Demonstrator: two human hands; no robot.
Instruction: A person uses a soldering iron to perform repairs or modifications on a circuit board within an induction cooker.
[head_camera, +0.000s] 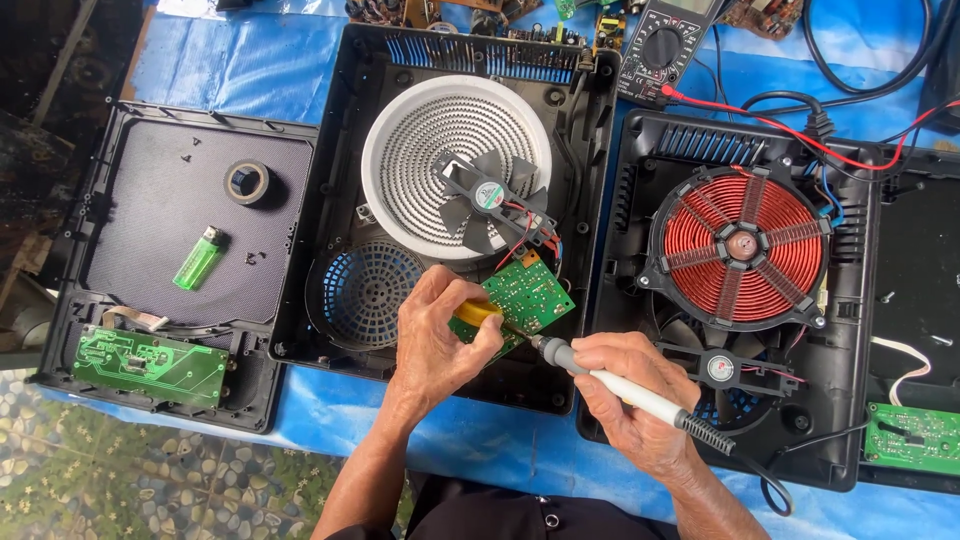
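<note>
Pinching the light, stiff, fragile green circuit board (527, 296) at its edges, the left hand (437, 338) is closed; the soldering iron (625, 385) is gripped by the right hand (632, 395).

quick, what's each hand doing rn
Left hand: closed on a green circuit board and a yellow part.
Right hand: closed on a soldering iron.

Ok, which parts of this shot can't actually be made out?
Head view:
- Soldering iron tip: its contact with the green circuit board is hidden by the left hand.
- Yellow object: mostly covered by left fingers; kind unclear.
- Multimeter: top cut off by the frame edge.
- Right-hand board: partly cut by the right edge.
- Small screws beside the green lighter: too small to count.
</note>
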